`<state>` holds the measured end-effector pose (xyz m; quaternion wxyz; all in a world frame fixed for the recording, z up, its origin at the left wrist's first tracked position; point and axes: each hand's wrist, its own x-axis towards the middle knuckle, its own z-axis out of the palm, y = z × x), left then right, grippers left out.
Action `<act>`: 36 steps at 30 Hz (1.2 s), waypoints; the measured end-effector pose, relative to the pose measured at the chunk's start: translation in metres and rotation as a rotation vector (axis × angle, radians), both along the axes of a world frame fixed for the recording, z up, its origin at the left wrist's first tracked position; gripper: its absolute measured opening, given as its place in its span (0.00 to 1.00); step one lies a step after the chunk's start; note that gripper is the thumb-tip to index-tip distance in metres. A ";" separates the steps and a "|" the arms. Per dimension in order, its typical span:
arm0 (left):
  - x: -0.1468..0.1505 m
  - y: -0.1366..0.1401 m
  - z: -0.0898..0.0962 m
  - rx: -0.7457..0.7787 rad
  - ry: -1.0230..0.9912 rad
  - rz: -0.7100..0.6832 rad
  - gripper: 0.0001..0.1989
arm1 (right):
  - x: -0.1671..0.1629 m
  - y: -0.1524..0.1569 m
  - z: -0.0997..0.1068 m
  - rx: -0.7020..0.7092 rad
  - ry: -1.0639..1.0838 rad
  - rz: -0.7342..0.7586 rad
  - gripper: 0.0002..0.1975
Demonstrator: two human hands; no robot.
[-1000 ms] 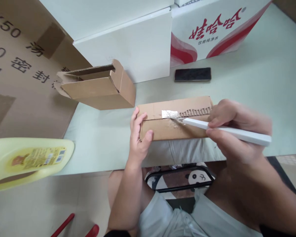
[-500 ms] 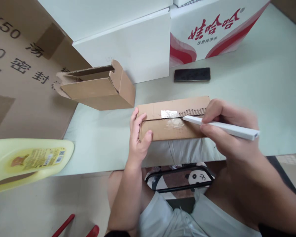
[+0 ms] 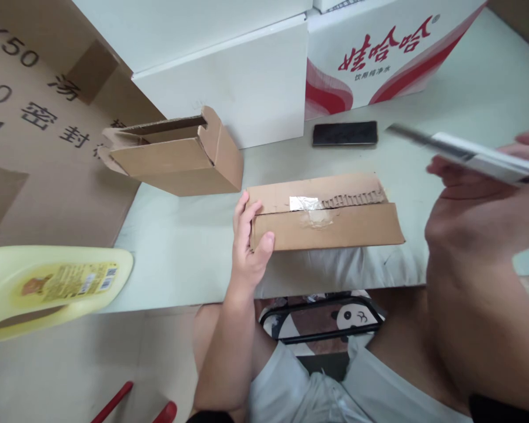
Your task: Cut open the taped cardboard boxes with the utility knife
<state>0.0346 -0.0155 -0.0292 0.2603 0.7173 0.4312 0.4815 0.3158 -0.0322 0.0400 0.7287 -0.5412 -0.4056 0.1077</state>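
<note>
A small brown cardboard box (image 3: 352, 228) lies near the table's front edge. Patches of clear and whitish tape sit at the middle of its top seam, and a torn strip of bare corrugation runs to the right of them. My left hand (image 3: 251, 255) grips the box's left end, thumb in front and fingers behind. Off to the right, my right hand (image 3: 471, 217) is raised apart from the box. It holds a white utility knife (image 3: 471, 154), blurred by motion, its dark blade end pointing left.
An open cardboard box (image 3: 171, 167) stands behind to the left, with a phone (image 3: 344, 134) lying behind the small box. White cartons (image 3: 229, 88) and a red-and-white carton (image 3: 379, 64) line the back. A yellow bottle (image 3: 70, 288) is at left, beside a large brown carton (image 3: 48, 176).
My right hand has lifted the utility knife off the box seam and swung it up to the right. The small box and my left hand have hardly moved.
</note>
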 end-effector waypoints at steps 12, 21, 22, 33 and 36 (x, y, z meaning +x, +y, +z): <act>0.000 0.001 0.002 0.000 0.017 0.029 0.24 | 0.029 0.043 -0.084 -0.445 -0.341 0.094 0.05; 0.001 0.004 0.001 -0.001 -0.007 0.039 0.24 | 0.026 0.043 -0.082 -0.793 -0.734 0.163 0.16; 0.001 0.004 0.001 -0.003 -0.006 0.043 0.24 | 0.025 0.042 -0.081 -0.809 -0.729 0.165 0.17; 0.001 0.004 0.001 -0.001 0.017 0.058 0.25 | 0.021 0.041 -0.073 -0.711 -0.670 0.190 0.23; 0.001 0.005 0.000 -0.003 0.013 0.060 0.24 | 0.022 0.040 -0.074 -0.690 -0.659 0.199 0.23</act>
